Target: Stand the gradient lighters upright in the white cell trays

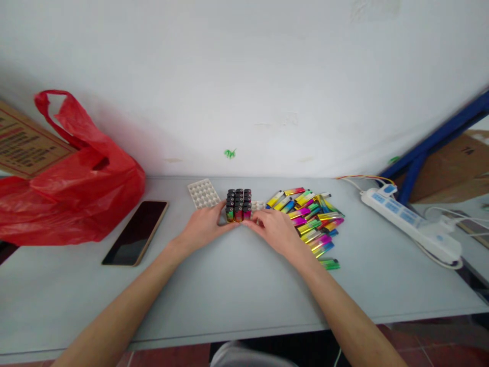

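Observation:
A block of upright lighters (239, 205) with black tops and shiny coloured bodies stands in tight rows at the middle of the table. My left hand (206, 224) is closed against its left side, thumb at the front lower edge. On the other side my right hand (275, 227) has its thumb at the block's front right corner and its fingers curled in. A white moulded tray (204, 193) with rows of pockets lies behind my left hand. Part of another white tray (259, 205) shows behind my right hand. Loose metallic lighters (309, 214) lie piled right of that hand, partly hidden by it.
A phone (136, 232) lies at the left, beside a red plastic bag (76, 188) and a cardboard box (28, 140). At the right are a white power strip (410, 221) with cables, a blue metal frame (439, 142) and another box (454, 168). A white wall (244, 92) borders the table's back.

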The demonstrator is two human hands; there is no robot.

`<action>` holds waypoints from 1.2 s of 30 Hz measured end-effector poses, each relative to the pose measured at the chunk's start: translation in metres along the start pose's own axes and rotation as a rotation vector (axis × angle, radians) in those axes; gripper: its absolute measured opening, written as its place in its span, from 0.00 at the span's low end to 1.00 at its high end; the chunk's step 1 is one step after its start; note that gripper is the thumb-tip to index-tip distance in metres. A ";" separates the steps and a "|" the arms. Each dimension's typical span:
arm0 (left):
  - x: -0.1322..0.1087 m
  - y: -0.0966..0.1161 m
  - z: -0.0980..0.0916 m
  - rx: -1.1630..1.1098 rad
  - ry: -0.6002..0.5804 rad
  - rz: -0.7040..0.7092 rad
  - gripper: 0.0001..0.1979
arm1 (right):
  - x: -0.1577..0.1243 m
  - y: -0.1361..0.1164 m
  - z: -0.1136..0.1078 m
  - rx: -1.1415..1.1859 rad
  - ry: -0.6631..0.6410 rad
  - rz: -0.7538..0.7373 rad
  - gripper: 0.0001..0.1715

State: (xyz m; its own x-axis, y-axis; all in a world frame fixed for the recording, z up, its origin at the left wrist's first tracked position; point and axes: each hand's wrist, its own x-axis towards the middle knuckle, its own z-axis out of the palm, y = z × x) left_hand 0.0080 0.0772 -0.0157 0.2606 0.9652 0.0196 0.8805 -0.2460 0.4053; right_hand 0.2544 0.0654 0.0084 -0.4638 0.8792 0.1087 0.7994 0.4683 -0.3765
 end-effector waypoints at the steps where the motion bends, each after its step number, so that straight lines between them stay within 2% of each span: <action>1: 0.000 0.001 -0.001 0.004 -0.006 -0.005 0.28 | -0.001 0.006 0.000 0.034 0.036 -0.006 0.30; 5: -0.001 0.004 -0.003 0.012 -0.027 -0.019 0.29 | 0.000 0.043 0.000 0.026 0.324 0.037 0.25; 7: 0.000 0.004 -0.003 0.006 -0.031 -0.013 0.29 | 0.003 0.062 0.003 -0.059 0.411 0.080 0.24; 9: 0.000 0.003 -0.003 0.004 -0.037 -0.013 0.29 | 0.006 0.073 0.007 -0.139 0.397 0.115 0.30; 11: 0.001 0.001 -0.002 0.010 -0.043 -0.026 0.29 | 0.009 0.076 0.011 -0.173 0.329 0.124 0.33; 16: 0.001 0.000 0.000 0.030 -0.042 -0.028 0.30 | 0.013 0.068 0.008 -0.144 0.235 0.118 0.28; 21: 0.000 0.000 -0.001 0.018 -0.043 -0.004 0.31 | 0.015 0.074 0.006 -0.132 0.229 0.165 0.34; 24: 0.001 -0.002 0.000 0.028 -0.037 -0.008 0.30 | 0.016 0.079 0.009 -0.099 0.217 0.129 0.32; 29: 0.002 -0.004 0.002 0.030 -0.030 -0.014 0.30 | 0.015 0.081 0.012 -0.002 0.288 0.040 0.34; 36: 0.001 -0.002 0.001 0.036 -0.031 -0.016 0.32 | 0.016 0.072 0.013 0.320 0.420 0.025 0.26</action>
State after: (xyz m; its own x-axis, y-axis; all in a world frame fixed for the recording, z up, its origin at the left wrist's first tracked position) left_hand 0.0065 0.0786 -0.0175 0.2586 0.9659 -0.0154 0.8981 -0.2345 0.3719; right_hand 0.2995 0.1115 -0.0285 -0.2005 0.8802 0.4302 0.6212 0.4538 -0.6389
